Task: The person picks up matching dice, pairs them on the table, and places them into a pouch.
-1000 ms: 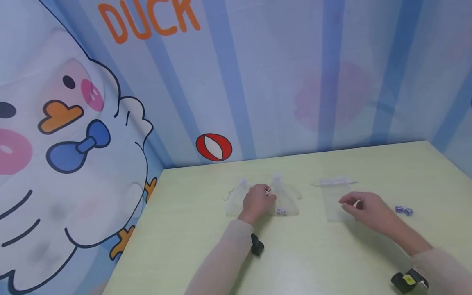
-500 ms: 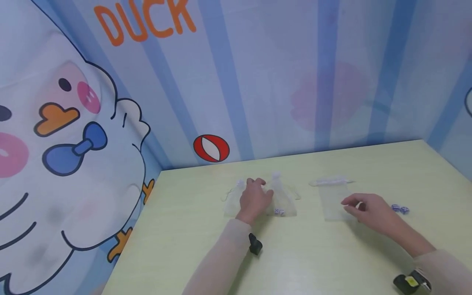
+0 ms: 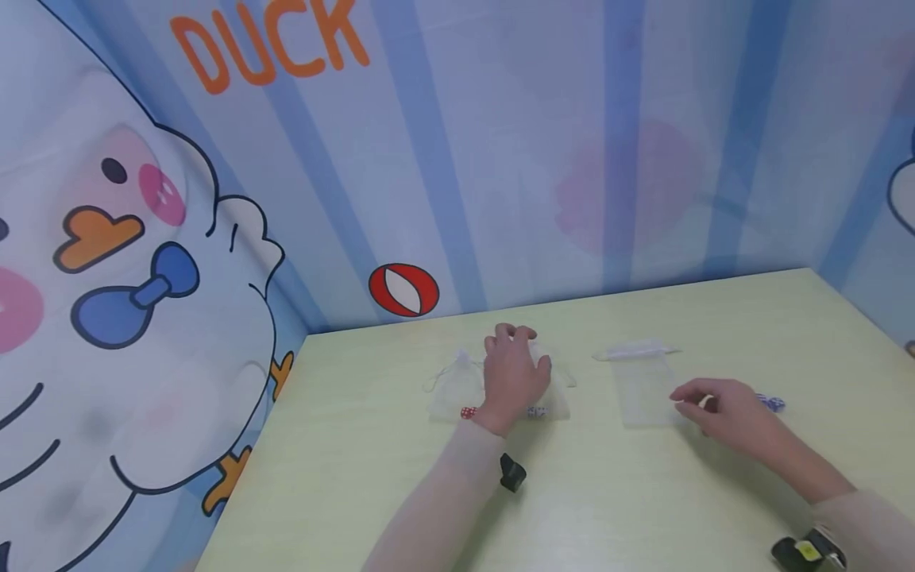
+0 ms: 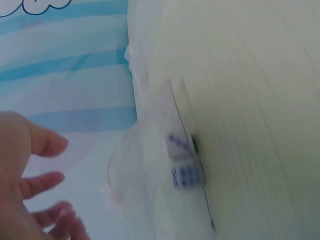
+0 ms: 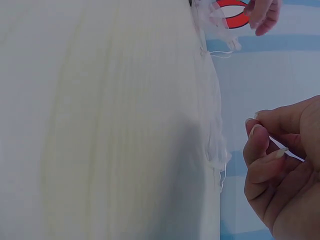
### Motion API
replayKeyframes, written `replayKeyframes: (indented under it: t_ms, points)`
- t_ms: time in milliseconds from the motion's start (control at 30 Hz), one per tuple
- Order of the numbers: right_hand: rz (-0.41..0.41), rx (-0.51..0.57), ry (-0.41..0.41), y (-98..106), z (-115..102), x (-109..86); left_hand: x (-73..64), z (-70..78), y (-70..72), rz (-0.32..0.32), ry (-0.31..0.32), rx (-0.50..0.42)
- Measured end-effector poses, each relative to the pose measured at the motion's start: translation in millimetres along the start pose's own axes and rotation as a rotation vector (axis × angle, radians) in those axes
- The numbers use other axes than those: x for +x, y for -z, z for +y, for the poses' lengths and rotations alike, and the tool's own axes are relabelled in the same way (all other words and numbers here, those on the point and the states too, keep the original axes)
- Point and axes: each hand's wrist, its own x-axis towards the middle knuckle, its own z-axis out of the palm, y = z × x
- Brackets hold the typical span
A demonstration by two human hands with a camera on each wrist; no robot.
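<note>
Backdrop (image 3: 493,159): printed sheet, meets the far edge of the counter; big duck on the left cut off by the view.
Counter (image 3: 608,492): pale wood; far edge close behind the bags. Room for you: wide stretch on the near side, a gap between middle and right bags, more past the loose dice toward the right edge. Near edge out of view.
Left grip (image 3: 516,373): your bare hand over the middle bag, fingers apart and slightly bent, holding nothing. Covers part of that bag; contact with the mesh, can't tell.
Right grip (image 3: 729,409): your bare hand beside the right bag's right side, fingers loosely curled toward the thumb, nothing seen held. Hides some of the loose dice.
Left bag (image 3: 450,389): sheer mesh, top gathered, cord out to the left; one red die visible inside, low down by your wrist.
Middle bag (image 3: 556,393): sheer mesh, just beside the left bag; two blue-and-white dice at the bottom, blurred in the left wrist view.
Right bag (image 3: 643,391): sheer mesh, lies flat, wide band and cord along its far end.
Red die (image 3: 468,412): count behind your wrist unclear.
Blue-and-white dice (image 3: 536,411): side by side.
Loose dice (image 3: 772,403): on the counter, blue-patterned, number unclear.
</note>
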Motion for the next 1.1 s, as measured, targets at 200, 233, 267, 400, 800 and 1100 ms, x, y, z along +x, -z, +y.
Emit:
replayKeyframes:
  t_ms: [200,233,267,400,800,1100]
  points:
    - [0.015,-0.01,-0.009,1.5,3.1,-3.3,-1.5,20.2,-9.6,-0.171,-0.098,-0.182]
    - [0.015,-0.008,-0.009,1.7,3.4,-3.6,-1.7,22.6,-11.7,-0.184,-0.103,-0.178]
    - [0.014,-0.005,-0.009,1.9,3.8,-3.8,-1.6,24.6,-14.1,-0.198,-0.109,-0.173]
    - [0.016,-0.001,-0.01,2.9,6.6,-4.9,-2.6,31.2,-25.4,-0.259,-0.12,-0.171]
    - [0.105,-0.166,0.027,25.6,28.1,-4.5,-0.9,53.5,-62.8,-0.491,-0.2,0.092]
    - [0.116,-0.255,-0.017,41.5,54.9,-8.4,-4.9,56.3,-66.1,-0.526,-0.196,0.178]
